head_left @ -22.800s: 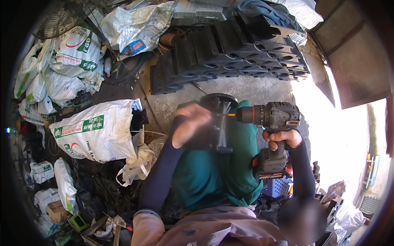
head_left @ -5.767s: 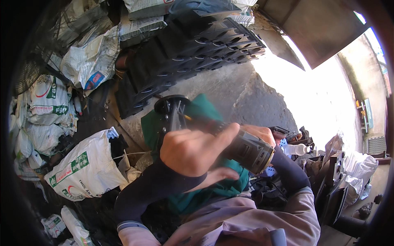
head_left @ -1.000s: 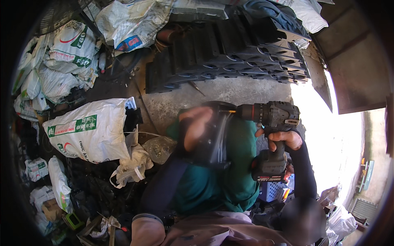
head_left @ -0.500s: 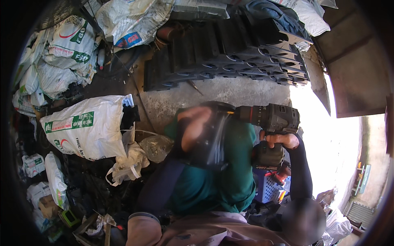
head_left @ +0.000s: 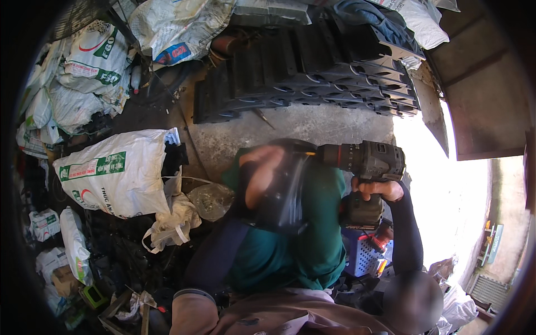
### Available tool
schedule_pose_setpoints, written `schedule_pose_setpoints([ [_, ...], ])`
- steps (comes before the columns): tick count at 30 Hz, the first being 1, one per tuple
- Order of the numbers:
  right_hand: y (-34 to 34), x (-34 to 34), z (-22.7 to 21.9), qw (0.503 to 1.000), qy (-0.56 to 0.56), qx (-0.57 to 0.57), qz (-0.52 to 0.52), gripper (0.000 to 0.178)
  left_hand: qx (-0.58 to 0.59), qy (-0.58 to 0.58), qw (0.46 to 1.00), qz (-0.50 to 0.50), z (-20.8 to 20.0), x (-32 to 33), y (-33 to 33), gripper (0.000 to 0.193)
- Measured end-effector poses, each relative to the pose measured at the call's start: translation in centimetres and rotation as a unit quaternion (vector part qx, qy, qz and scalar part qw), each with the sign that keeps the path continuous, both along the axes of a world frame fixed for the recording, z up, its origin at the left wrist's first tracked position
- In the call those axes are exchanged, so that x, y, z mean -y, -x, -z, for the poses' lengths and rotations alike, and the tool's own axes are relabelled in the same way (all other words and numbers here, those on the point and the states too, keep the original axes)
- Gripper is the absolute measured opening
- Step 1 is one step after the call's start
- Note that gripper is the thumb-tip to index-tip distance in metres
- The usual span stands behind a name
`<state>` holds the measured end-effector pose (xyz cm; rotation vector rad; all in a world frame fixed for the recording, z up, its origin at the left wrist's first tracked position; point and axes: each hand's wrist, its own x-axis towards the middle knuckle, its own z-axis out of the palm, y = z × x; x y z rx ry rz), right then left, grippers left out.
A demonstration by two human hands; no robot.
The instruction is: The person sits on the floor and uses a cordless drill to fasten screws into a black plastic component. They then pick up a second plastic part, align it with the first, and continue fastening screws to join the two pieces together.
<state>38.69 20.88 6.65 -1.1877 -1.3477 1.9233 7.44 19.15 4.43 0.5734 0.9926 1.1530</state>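
My right hand (head_left: 379,188) is wrapped round the grip of a black cordless drill (head_left: 371,159), which lies level and points left. Its thin yellowish bit (head_left: 309,153) meets the upper edge of a curved, glossy black panel (head_left: 285,192); whether the tip has gone in cannot be made out. That panel rests over my green-clad knees, tilted. My left hand (head_left: 261,173) grips its left side, blurred, with the fingertips partly hidden.
Black moulded pieces (head_left: 312,72) are stacked in rows beyond my knees. A white sack (head_left: 114,173) lies at left beside a clear plastic bag (head_left: 211,202). Below the drill stands a blue basket (head_left: 363,257) with a red-and-black tool (head_left: 382,234). More sacks (head_left: 92,72) pile up far left.
The drill and my right hand have shifted very slightly left. Both hands keep their holds, and the panel stays on my knees.
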Motion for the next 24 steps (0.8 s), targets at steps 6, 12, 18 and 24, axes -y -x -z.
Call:
schedule_pose_setpoints([
  [6, 0.6, -0.5, -1.0, 0.995, -0.011, 0.081, -0.063, 0.051, -0.002, -0.009, 1.000, -0.006, 0.6, -0.1, 0.0, 0.019],
  [12, -0.8, -0.9, 0.9, 0.996, -0.028, 0.049, -0.068, 0.046, -0.217, -0.034, 0.971, -0.098, -0.7, -0.8, 0.3, 0.024],
  [18, -3.1, 0.3, 6.6, 0.988, -0.102, -0.103, -0.044, 0.042, -0.344, -0.089, 0.934, -0.035, 0.3, -6.2, -0.9, 0.054],
  [24, -4.4, 0.3, 4.9, 0.993, -0.095, -0.001, -0.072, 0.029, -0.251, -0.068, 0.965, -0.019, 0.1, -6.3, -1.6, 0.054],
])
